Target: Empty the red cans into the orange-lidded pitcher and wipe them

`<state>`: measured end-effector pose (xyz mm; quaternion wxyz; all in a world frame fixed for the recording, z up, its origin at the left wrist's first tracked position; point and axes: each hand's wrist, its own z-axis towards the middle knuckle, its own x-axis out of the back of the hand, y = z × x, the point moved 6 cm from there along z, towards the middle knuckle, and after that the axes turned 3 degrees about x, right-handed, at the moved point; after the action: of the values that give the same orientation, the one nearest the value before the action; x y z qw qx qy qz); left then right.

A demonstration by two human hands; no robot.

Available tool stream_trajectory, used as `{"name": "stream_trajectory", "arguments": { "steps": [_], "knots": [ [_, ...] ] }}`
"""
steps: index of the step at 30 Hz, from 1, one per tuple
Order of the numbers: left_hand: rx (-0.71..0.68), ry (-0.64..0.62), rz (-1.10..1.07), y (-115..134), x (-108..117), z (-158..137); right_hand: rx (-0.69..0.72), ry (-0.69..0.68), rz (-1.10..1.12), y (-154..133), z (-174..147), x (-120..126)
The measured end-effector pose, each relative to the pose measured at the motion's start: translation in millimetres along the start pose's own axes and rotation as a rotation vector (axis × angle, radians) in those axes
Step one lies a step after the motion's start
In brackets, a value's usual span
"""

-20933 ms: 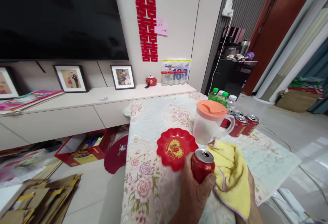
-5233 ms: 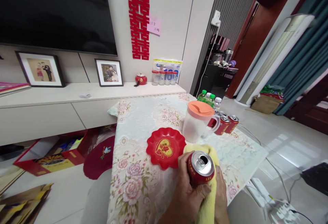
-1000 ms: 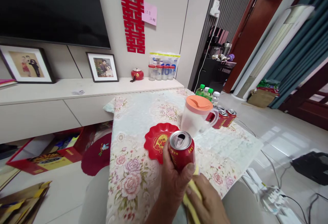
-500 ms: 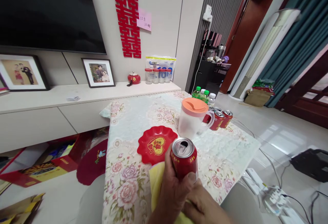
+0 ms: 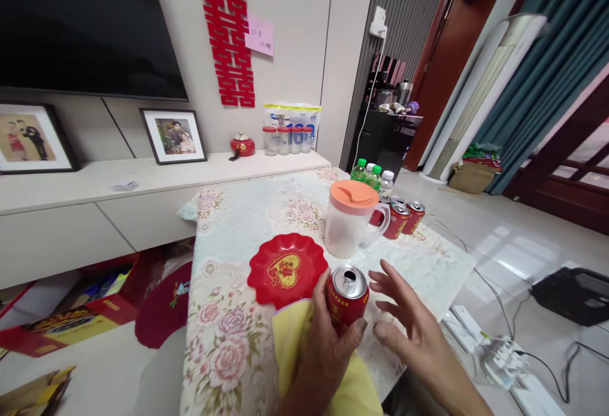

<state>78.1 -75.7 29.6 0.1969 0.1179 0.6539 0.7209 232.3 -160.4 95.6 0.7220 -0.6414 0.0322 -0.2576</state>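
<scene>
My left hand (image 5: 328,346) is wrapped round a red drink can (image 5: 347,299), upright, its silver top showing a dark opening and a tab. Just right of the can, my right hand (image 5: 404,321) has its fingers spread and holds nothing. A yellow cloth (image 5: 291,335) lies under and beside my left hand, partly hidden by it. Beyond the can on the left sits a red scalloped plate (image 5: 308,265) with a gold heart print. Behind the can stands a clear pitcher (image 5: 343,232) with an orange lid.
Several red cans (image 5: 398,221) and several bottles (image 5: 373,176) with green or white caps stand behind the pitcher on the flowered tablecloth (image 5: 228,340). Power strips (image 5: 504,362) and cables lie on the floor at right. A white cabinet (image 5: 157,213) runs along the wall.
My right hand has come off the cloth below the can and moved up and right, its fingers spreading. The can has turned in my left hand and shifted slightly.
</scene>
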Motion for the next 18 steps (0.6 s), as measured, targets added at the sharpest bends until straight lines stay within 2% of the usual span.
{"name": "stream_trajectory", "arguments": {
  "steps": [4,9,14,18],
  "knots": [
    [-0.056,0.028,0.028,-8,-4,-3,-0.043,-0.066,-0.061,-15,7,-29],
    [-0.047,0.018,0.075,-12,-10,-4,-0.087,-0.058,-0.185,-18,11,-39],
    [-0.045,0.012,0.103,-17,-12,0,-0.067,0.028,-0.136,-16,12,-22],
    [0.037,0.063,0.205,-25,-9,0,-0.076,0.160,-0.158,-7,21,14]
  ]
}}
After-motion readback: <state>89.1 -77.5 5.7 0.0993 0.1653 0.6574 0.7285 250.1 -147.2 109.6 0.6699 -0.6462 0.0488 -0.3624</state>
